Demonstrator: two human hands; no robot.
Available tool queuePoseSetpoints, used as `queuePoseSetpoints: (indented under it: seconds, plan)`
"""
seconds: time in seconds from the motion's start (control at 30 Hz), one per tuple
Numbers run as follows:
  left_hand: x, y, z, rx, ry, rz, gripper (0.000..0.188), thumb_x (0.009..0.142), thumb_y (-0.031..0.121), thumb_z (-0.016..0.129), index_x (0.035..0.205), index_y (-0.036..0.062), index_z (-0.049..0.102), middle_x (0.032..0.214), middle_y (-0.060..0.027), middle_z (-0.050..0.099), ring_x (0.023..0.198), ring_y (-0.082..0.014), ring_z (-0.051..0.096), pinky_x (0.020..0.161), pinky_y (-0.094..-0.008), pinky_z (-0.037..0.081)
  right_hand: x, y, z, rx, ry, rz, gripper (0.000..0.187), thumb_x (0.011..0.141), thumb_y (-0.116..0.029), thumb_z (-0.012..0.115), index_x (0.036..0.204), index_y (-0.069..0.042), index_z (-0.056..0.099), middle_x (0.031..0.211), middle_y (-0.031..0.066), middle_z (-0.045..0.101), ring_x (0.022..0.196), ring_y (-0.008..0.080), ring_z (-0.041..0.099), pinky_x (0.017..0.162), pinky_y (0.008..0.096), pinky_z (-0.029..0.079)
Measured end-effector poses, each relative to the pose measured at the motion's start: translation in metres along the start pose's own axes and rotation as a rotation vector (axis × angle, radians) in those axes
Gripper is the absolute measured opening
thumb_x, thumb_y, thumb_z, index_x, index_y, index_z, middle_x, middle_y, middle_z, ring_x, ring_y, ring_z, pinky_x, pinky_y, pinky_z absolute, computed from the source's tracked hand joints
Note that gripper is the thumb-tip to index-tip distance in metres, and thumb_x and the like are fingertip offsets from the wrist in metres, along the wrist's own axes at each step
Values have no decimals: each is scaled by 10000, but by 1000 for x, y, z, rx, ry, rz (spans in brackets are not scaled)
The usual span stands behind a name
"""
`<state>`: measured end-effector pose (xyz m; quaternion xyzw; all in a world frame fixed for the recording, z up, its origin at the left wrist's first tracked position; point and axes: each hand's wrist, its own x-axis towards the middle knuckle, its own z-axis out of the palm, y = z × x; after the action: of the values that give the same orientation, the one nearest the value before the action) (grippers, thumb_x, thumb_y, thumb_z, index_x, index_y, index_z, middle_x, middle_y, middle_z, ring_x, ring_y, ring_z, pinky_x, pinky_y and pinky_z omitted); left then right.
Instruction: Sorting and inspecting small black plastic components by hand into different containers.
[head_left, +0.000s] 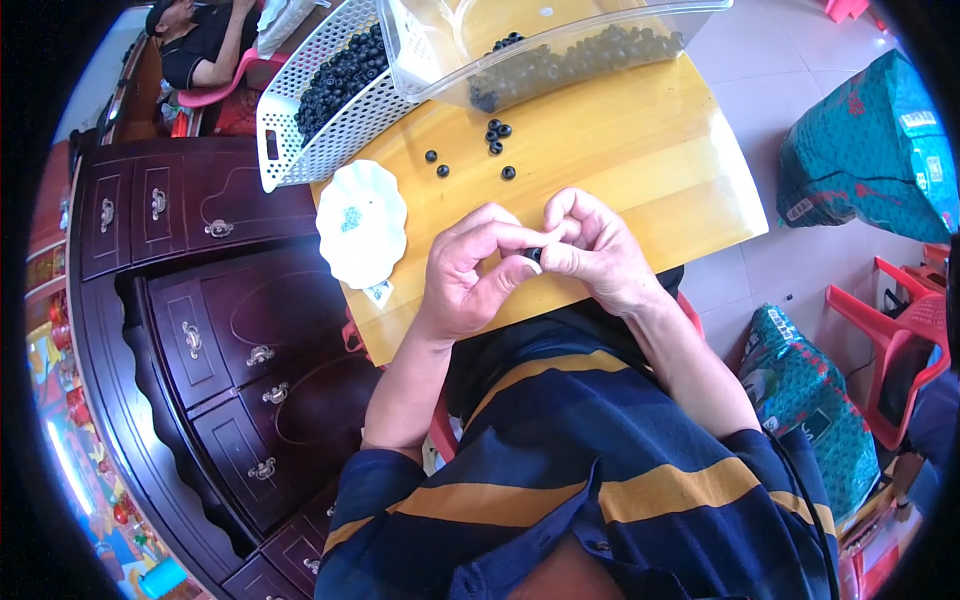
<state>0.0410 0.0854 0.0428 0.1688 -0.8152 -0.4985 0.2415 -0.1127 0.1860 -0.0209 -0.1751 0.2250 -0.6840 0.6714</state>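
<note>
My left hand [478,268] pinches a small black round part [534,254] between thumb and fingers, above the near edge of the wooden table [690,150]. My right hand [598,250] meets it there, thumb and forefinger pressed together against the part; whatever is between those fingertips is hidden. Beyond my hands lie several loose black ring-shaped parts [508,173] with holes. To the left sits a white scalloped dish [380,240] holding a few tiny blue-green bits [351,218].
A white perforated basket [275,165] and a clear plastic bin [440,88], both with many black parts, stand at the far side. Dark wooden drawers [230,290] border the left. Teal bags [840,150] and a red chair [885,330] stand right. A person [205,45] sits far left.
</note>
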Motion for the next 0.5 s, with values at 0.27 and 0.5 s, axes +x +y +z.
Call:
queuePoseSetpoints:
  seconds: [0.27,0.5]
  plan:
    - [3,1,-9,-27,-34,-45,213,882,184,754,991,6,711,821,-48,594,734,-140,554,659,-258,431,5,-2,0,-17,-45,51,275,887,-88,756,1041,-83,528,888,-5,671,821,66,614,764,208,462]
    - [15,22,-39,232,-40,-65,166,861,126,739,981,17,704,852,-73,635,765,-194,616,694,-292,486,2,1,1,-53,-70,120,211,936,-67,691,1100,-81,560,1053,23,691,1000,96,615,919,270,462]
